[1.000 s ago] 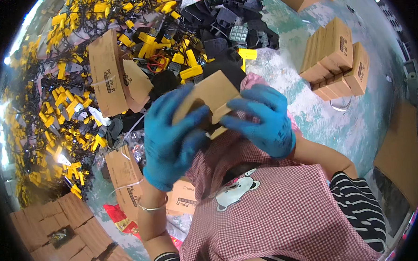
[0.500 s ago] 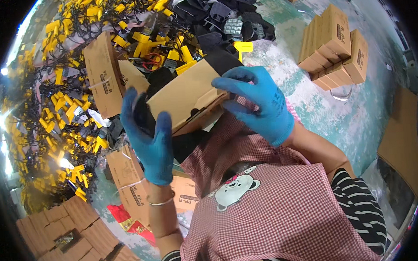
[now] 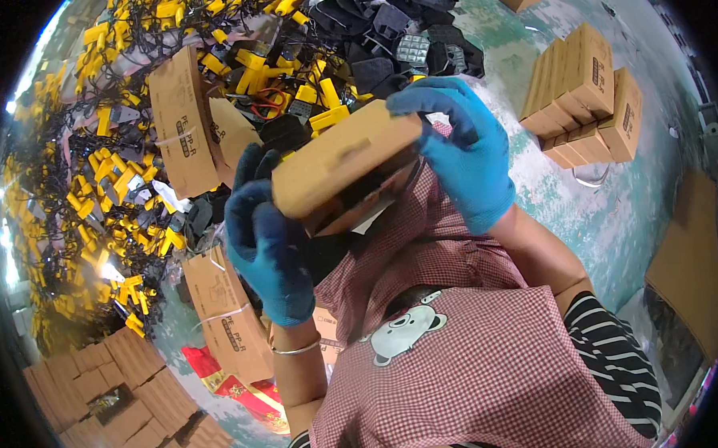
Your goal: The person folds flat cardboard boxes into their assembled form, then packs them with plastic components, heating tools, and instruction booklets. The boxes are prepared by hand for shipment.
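Note:
A tan cardboard box (image 3: pixel 344 156) is held in front of me, above my lap. Its lid is folded over, with a dark gap under the near edge, so what lies inside is hidden. My left hand (image 3: pixel 270 244) grips the left end, fingers and thumb bent about the lid's corner. At the other end, my right hand (image 3: pixel 466 151) has its fingers over the far right corner and its thumb at the right side. Both hands wear blue gloves with darker fingers.
Yellow-handled devices with black cords (image 3: pixel 121 178) cover the floor at left. Black moulded cases (image 3: pixel 391 42) lie beyond the box. Small cartons (image 3: pixel 569 87) are stacked at right, more cartons (image 3: pixel 126 394) at lower left. A strapped carton (image 3: pixel 183 131) stands left; a red package (image 3: pixel 238 389) lies below.
The box's lid has come forward and down, its near edge now angled over the front. My left hand has closed on the left end, and my right hand has shifted slightly outward.

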`<state>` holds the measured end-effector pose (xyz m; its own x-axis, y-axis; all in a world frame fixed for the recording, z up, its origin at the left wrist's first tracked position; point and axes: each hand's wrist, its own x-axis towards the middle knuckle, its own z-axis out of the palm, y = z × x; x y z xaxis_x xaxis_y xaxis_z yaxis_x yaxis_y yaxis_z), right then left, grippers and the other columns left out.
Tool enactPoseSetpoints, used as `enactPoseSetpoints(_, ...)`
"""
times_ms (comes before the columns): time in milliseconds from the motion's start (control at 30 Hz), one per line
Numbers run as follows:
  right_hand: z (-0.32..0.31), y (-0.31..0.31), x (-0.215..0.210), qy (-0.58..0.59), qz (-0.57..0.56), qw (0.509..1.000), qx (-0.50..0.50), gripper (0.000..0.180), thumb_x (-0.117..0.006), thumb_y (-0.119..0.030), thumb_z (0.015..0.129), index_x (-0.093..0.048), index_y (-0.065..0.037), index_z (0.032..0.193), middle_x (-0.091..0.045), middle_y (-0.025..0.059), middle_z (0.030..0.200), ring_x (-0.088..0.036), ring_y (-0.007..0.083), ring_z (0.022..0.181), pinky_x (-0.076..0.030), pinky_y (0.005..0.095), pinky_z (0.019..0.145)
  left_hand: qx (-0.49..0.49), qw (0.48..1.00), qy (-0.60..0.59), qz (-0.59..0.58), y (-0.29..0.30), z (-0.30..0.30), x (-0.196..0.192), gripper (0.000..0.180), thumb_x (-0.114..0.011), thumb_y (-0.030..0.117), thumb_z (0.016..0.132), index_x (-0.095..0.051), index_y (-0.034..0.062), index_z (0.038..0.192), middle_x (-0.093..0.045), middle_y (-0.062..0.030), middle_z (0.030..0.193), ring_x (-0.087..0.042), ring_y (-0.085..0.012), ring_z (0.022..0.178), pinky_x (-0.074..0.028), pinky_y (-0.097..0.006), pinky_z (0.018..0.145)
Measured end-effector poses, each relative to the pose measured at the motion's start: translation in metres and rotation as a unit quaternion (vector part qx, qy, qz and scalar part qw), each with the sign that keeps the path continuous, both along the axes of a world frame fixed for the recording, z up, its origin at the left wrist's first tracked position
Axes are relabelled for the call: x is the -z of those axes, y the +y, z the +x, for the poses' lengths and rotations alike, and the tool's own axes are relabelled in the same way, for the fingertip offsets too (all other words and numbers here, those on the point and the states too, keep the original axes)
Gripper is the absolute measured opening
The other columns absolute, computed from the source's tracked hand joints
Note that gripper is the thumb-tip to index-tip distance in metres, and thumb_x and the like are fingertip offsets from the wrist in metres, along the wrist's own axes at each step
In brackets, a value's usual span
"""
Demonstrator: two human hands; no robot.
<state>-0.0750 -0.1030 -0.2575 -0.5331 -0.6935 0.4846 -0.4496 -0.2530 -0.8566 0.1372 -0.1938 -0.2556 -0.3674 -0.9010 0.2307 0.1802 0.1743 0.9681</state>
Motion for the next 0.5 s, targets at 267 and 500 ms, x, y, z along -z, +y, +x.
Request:
enactPoseSetpoints(267, -0.001, 0.006, -0.014, 0.120, 0.003, 0.992, -0.034, 0.038, -0.063, 0.011, 0.073, -0.072, -0.009, 0.104, -0.065, 0.0102, 0.111, -0.064, 0.0268, 0.098, -0.052, 0.0324, 0.084, 0.089, 0.990, -0.090, 0.058, 0.004, 0.010, -0.021, 0.067, -0.042, 0.046, 0.105, -0.035, -0.0021, 0.151, -0.037, -0.0137, 0.157, -0.041, -0.0214, 0.138, -0.033, -0.036, 0.114)
enactPoseSetpoints(500, -0.008, 0.013, -0.018, 0.327, 0.025, 0.942, -0.073, 0.044, -0.075, -0.004, 0.068, -0.069, -0.012, 0.111, -0.064, 0.0074, 0.116, -0.060, 0.0327, 0.109, -0.047, 0.0438, 0.093, 0.055, 0.996, -0.066, 0.012, -0.001, -0.016, -0.004, 0.044, -0.055, 0.019, 0.102, -0.054, -0.0048, 0.139, -0.028, -0.0125, 0.163, -0.037, -0.0226, 0.142, -0.033, -0.036, 0.115)
